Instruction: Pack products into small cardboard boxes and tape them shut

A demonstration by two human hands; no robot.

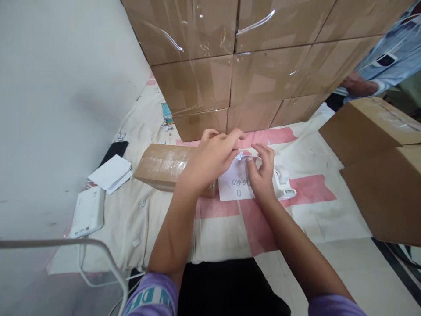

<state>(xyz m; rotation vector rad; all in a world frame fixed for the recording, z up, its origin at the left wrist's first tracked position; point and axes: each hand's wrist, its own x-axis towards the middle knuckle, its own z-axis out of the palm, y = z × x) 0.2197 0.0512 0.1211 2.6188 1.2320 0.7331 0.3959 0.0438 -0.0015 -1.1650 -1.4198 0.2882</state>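
My left hand (219, 151) reaches over a small taped cardboard box (164, 164). Its thumb and a finger pinch a small white-and-blue piece (239, 155), too small to name for certain. Below lies a white sheet of paper (228, 188) bearing several small dark-outlined rectangles. My right hand (263, 171) hovers at the sheet's right part, thumb and fingers curved but apart, close to the small piece. A white plastic device (285, 188) with a small grey window rests beside the right hand, partly hidden by it.
Large taped cardboard boxes (200, 85) stand stacked behind. An open carton (381, 175) is at the right, near another person's hand (358, 85). Left, by the wall, are folded papers (112, 171), a black flat item (113, 151) and a white device (88, 213) with a cable.
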